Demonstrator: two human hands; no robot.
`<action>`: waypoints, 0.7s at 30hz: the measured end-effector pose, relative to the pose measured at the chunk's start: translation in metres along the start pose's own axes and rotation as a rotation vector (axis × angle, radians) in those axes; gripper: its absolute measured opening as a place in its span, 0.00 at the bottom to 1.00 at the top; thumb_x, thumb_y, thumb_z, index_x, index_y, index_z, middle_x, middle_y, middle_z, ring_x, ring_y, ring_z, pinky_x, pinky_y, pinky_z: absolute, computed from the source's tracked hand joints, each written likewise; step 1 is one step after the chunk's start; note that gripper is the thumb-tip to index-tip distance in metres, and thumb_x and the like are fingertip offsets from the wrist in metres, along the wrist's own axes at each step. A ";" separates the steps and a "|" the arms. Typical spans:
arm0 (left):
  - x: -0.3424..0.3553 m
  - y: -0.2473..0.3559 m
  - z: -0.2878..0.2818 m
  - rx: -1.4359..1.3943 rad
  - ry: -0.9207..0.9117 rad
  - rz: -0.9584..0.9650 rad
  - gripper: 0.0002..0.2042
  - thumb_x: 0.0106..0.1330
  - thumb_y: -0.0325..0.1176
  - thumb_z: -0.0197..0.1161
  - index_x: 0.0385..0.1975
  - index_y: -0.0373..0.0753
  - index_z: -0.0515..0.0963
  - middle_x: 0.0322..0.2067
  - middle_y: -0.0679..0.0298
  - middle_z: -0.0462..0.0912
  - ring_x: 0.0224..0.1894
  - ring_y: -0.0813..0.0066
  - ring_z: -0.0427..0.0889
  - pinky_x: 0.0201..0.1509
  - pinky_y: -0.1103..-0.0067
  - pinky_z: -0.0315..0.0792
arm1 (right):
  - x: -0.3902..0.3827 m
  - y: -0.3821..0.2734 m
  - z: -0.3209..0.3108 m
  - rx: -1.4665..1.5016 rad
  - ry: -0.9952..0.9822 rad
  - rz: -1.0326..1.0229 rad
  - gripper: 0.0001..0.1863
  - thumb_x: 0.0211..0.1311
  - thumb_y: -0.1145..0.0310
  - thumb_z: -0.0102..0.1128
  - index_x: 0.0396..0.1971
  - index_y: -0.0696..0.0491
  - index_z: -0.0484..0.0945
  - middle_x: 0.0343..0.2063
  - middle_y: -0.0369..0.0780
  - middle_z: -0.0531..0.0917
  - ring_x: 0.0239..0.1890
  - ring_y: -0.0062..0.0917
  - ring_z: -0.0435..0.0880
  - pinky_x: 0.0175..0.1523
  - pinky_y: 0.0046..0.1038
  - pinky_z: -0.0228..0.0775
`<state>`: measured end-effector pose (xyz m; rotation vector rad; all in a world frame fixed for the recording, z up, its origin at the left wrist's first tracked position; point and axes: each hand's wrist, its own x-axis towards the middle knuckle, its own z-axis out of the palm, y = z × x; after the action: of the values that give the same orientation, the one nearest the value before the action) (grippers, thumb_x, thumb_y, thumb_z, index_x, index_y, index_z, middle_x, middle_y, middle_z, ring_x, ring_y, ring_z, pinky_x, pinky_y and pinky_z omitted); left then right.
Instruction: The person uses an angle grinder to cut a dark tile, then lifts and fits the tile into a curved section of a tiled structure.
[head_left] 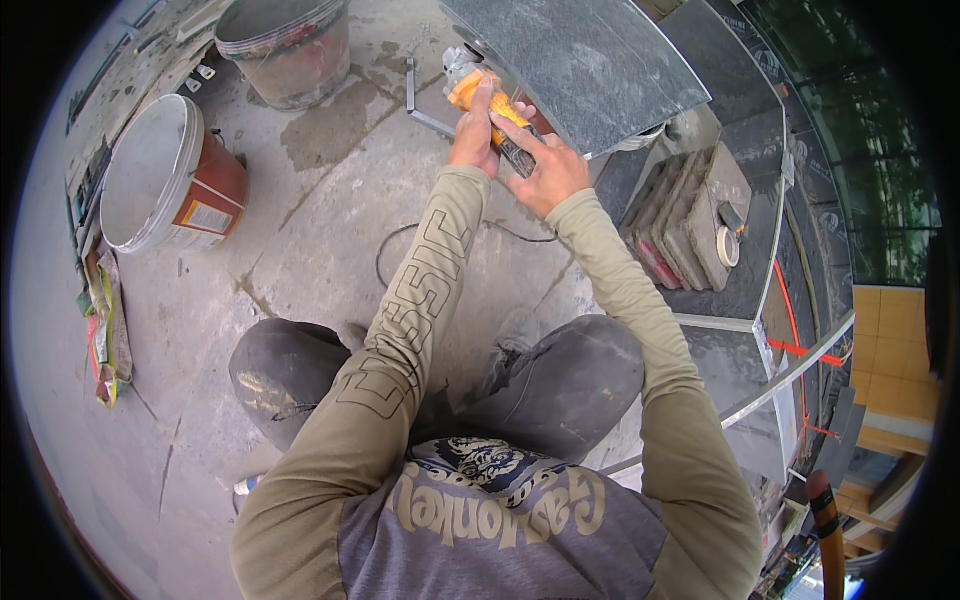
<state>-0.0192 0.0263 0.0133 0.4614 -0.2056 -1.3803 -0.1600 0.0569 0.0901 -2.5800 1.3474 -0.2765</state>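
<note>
Both my hands are closed around a yellow and black angle grinder [513,118], held out in front of me at the near edge of a dark grey stone slab [600,70]. My left hand [474,142] wraps the front of the tool, just behind its metal head. Farther back, my right hand [553,174] grips the dark rear part of the body. The grinder's head points away and to the left; its disc lies beside the slab's edge, and I cannot tell whether they touch. Part of the slab's underside support is hidden.
A metal square [411,88] lies left of the slab. Two buckets stand left, one dark [300,70], one white and red [218,190]. Stacked pavers [675,215] carry a tape roll [728,246]. A cable [383,255] curves across the floor before my knees.
</note>
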 end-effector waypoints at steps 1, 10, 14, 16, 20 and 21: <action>0.000 0.000 -0.001 0.010 -0.011 -0.006 0.25 0.78 0.54 0.56 0.59 0.37 0.68 0.41 0.54 0.82 0.47 0.58 0.88 0.53 0.64 0.83 | 0.000 0.000 0.000 -0.003 -0.006 0.005 0.45 0.50 0.65 0.68 0.70 0.17 0.70 0.48 0.53 0.84 0.49 0.50 0.86 0.55 0.46 0.81; 0.000 -0.008 -0.002 0.009 -0.023 -0.013 0.27 0.79 0.55 0.56 0.59 0.36 0.65 0.42 0.52 0.81 0.51 0.53 0.87 0.57 0.62 0.83 | -0.005 0.009 0.004 0.005 0.052 -0.047 0.44 0.50 0.65 0.68 0.71 0.19 0.70 0.51 0.53 0.84 0.52 0.49 0.86 0.57 0.46 0.80; -0.007 -0.008 0.000 0.025 0.002 -0.019 0.27 0.78 0.55 0.56 0.60 0.36 0.65 0.43 0.51 0.81 0.51 0.52 0.87 0.57 0.61 0.83 | -0.008 0.007 0.001 -0.002 0.016 -0.019 0.44 0.49 0.65 0.68 0.71 0.19 0.70 0.48 0.53 0.84 0.50 0.50 0.86 0.56 0.46 0.80; -0.009 -0.009 0.003 0.023 0.004 -0.016 0.27 0.79 0.54 0.56 0.60 0.36 0.65 0.43 0.52 0.81 0.51 0.53 0.87 0.57 0.62 0.83 | -0.010 0.008 -0.001 -0.005 0.031 -0.033 0.45 0.49 0.65 0.68 0.71 0.19 0.70 0.46 0.53 0.84 0.49 0.51 0.86 0.55 0.47 0.80; -0.009 -0.011 0.003 0.019 -0.009 -0.010 0.26 0.79 0.55 0.54 0.59 0.35 0.67 0.43 0.52 0.81 0.51 0.55 0.87 0.58 0.62 0.82 | -0.012 0.011 -0.001 0.002 0.058 -0.062 0.45 0.49 0.65 0.68 0.71 0.19 0.70 0.47 0.53 0.84 0.49 0.51 0.86 0.55 0.47 0.80; -0.009 -0.012 0.003 0.018 -0.009 -0.009 0.26 0.80 0.55 0.54 0.58 0.35 0.68 0.43 0.53 0.82 0.51 0.55 0.87 0.58 0.62 0.82 | -0.012 0.011 -0.001 -0.002 0.047 -0.054 0.45 0.49 0.65 0.68 0.71 0.19 0.70 0.47 0.53 0.84 0.49 0.51 0.86 0.55 0.47 0.80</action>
<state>-0.0324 0.0333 0.0120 0.4711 -0.2237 -1.3909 -0.1759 0.0602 0.0870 -2.6300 1.2958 -0.3477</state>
